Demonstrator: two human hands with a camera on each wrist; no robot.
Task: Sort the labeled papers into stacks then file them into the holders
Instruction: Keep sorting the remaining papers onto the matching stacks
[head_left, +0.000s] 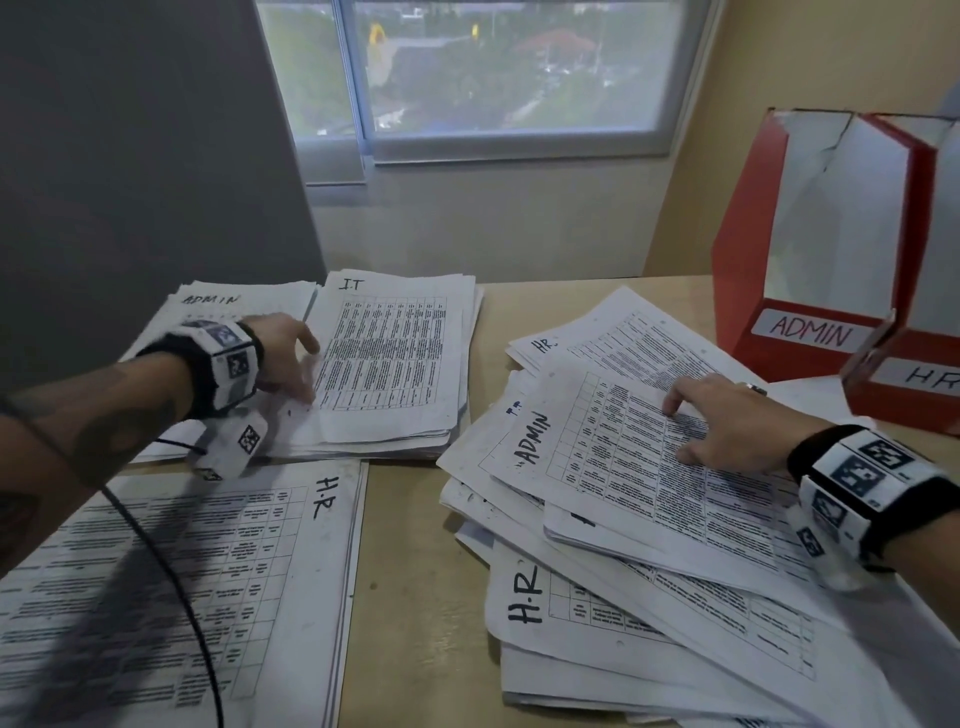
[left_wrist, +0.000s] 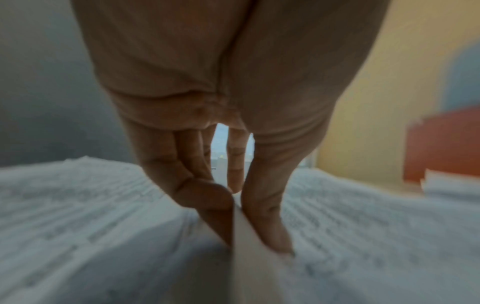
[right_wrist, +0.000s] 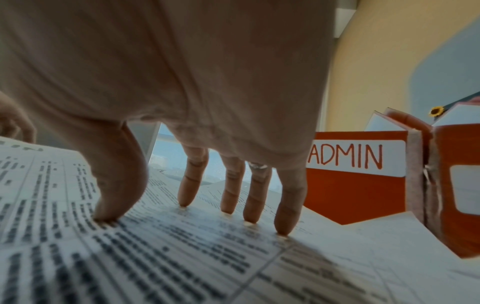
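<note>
Left hand (head_left: 283, 358) at left centre of the head view, fingers extended downward onto the left edge of the I.T stack (head_left: 395, 364); in the left wrist view, thumb (left_wrist: 267, 216) and fingertips (left_wrist: 207, 201) pressed on either side of a sheet's raised edge, pinching it. Blurred there, so how many sheets are caught cannot be told.

Right hand (head_left: 727, 426) at right centre, spread with straight fingers, all fingertips (right_wrist: 284, 224) pressing flat on the top ADMIN sheet (head_left: 623, 467) of the loose pile (head_left: 597, 597); nothing gripped. Ring visible on one finger.

Loose pile fanned out across the lower right, with H.R sheets showing beneath and above the ADMIN sheet. I.T stack at upper centre of the desk (head_left: 415, 597); ADMIN stack (head_left: 218, 304) just beside it at upper left, partly hidden by the left wrist. H.R stack (head_left: 182, 582) at lower left, crossed by a black cable (head_left: 171, 571).

Red ADMIN holder (head_left: 810, 249) upright at upper right, touching the H.R holder (head_left: 930, 384) at the right edge. Window (head_left: 493, 78) at top centre.
</note>
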